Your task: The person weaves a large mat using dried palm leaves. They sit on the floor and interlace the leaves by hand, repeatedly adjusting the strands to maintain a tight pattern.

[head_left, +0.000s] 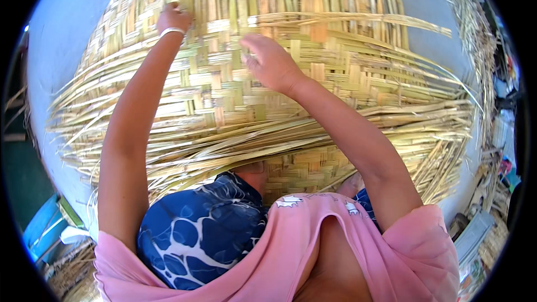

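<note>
left hand (173, 18), upper left, pinches strips of a woven straw mat (313, 106); right hand (271, 62), centre, rests open-fingered on it.

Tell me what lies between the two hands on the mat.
Only woven mat with loose strips shows between the left hand and right hand, in the head view.

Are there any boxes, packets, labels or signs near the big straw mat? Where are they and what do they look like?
No signs or screens show.
Grey flat box: lower right edge, long, rectangular.
Colourful packets: right edge, small, red and teal, too blurred to tell more.
Blue flat board: lower left, beside the woven mat, with a green piece next to it.
</note>
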Demonstrator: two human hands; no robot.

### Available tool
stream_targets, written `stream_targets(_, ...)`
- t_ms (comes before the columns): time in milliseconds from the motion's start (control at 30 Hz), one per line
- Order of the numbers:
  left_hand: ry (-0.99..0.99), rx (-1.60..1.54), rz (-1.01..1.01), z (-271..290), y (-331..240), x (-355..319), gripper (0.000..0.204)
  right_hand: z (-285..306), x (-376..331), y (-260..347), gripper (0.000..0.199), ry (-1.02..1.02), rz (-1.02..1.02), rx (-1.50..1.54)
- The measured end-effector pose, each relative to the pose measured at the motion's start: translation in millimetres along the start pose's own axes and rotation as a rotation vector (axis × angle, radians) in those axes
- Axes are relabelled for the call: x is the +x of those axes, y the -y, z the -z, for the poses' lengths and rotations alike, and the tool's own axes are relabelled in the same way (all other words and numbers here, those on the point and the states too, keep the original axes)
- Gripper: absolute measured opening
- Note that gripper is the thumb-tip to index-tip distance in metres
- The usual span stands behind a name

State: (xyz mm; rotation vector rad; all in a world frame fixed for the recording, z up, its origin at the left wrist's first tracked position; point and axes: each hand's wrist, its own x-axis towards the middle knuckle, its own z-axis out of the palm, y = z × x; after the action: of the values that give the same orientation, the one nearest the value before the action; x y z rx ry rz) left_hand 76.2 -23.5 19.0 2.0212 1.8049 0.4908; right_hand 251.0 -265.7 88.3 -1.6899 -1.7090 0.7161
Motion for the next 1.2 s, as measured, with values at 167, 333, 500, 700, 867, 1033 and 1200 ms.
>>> stream_targets(167,0.118,-0.084,-0.566,19,-91,-47,0.028,59,-30,-54,0.032,-0.57,-0.675,0.781)
stream_targets(333,0.622,0.065,-0.883,-4,-177,-72,0.055,111,-35,-87,0.03,-0.737,-0.703,1.198)
stream_targets(500,1.008,0.254,-0.71,-18,-225,-70,0.076,132,-25,-111,0.023,-0.714,-0.834,1.381)
stream_targets(700,1.147,0.411,-0.7,-12,-242,-66,0.053,137,-32,-115,0.019,-0.573,-0.719,1.433)
stream_targets(867,1.123,0.423,-0.784,-7,-244,-67,0.027,136,-43,-98,0.02,-0.606,-0.616,1.118)
stream_targets(1033,1.078,0.467,-0.857,-15,-244,-72,0.031,125,-39,-96,0.023,-0.716,-0.596,0.846)
stream_targets(1200,1.064,0.516,-0.811,-9,-248,-77,0.026,122,-39,-95,0.022,-0.774,-0.595,1.019)
